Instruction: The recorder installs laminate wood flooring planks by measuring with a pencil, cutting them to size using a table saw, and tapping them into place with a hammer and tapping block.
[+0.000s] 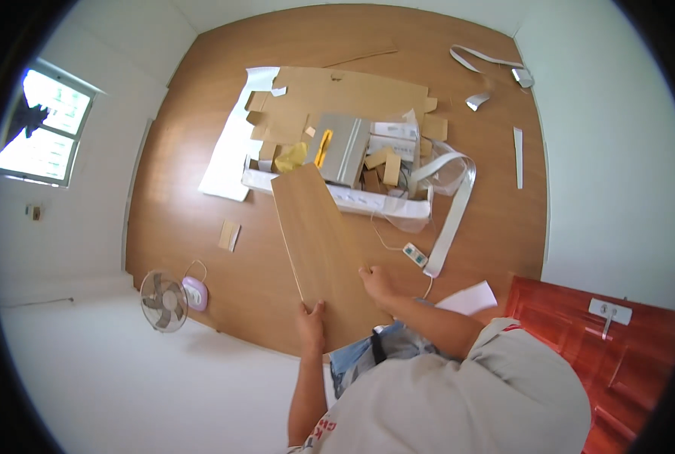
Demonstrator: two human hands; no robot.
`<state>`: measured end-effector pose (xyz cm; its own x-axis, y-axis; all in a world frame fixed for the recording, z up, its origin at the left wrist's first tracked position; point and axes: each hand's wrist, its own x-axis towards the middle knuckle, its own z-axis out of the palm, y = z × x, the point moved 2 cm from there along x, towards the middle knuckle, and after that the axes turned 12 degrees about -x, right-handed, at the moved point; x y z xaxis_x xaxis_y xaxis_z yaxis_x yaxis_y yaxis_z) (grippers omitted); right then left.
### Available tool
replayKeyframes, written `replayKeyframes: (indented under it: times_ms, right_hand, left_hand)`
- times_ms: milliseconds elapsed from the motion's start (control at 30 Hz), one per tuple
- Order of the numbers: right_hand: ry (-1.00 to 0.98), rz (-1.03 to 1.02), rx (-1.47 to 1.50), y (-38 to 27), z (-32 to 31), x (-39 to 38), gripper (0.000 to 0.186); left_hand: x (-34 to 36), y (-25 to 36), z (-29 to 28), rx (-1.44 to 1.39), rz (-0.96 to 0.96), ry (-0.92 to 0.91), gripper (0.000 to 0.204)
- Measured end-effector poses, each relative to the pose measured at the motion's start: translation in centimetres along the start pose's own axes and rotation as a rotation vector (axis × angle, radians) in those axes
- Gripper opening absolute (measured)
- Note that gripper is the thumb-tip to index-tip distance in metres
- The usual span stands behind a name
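A long, flat wood-coloured board [318,253] extends forward from my waist, held between both hands. My left hand [311,325] grips its left edge near the close end, thumb lying on top. On the opposite edge, a bit farther forward, my right hand [375,286] is closed round the board, its fingers partly hidden. The board's far end overlaps the view of a low white-edged box [383,203] on the floor. Beyond it lie a grey panel [343,151] and a yellow-orange tool [324,148], whose kind I cannot make out.
Flattened cardboard [352,94] and white foam sheeting [228,166] spread across the wooden floor. A power strip [414,254] with a cord and a long white strip [454,219] lie at right. A fan [164,301] stands at left, a red door [602,356] at lower right.
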<state>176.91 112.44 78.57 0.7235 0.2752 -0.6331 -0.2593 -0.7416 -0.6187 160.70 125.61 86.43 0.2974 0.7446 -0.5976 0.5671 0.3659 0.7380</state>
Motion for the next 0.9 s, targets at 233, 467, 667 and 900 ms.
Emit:
replayKeyframes:
  times_ms: [233,467,667,900]
  right_hand:
    - [0.204,0.125,0.123,-11.8,6.9,9.1,0.045]
    - [0.367,0.229,0.039,-19.6,8.2,22.7,0.050]
    - [0.356,0.286,-0.017,-19.6,12.2,37.6,0.056]
    - [0.311,0.239,-0.056,-16.7,13.8,54.6,0.062]
  left_hand:
    - [18.6,11.5,-3.7,0.326,0.133,-0.143,0.055]
    - [32.8,18.3,1.1,0.682,0.070,-0.203,0.071]
    - [46.6,21.2,10.2,0.813,0.060,-0.187,0.070]
    - [63.7,17.7,20.3,0.920,0.169,-0.210,0.069]
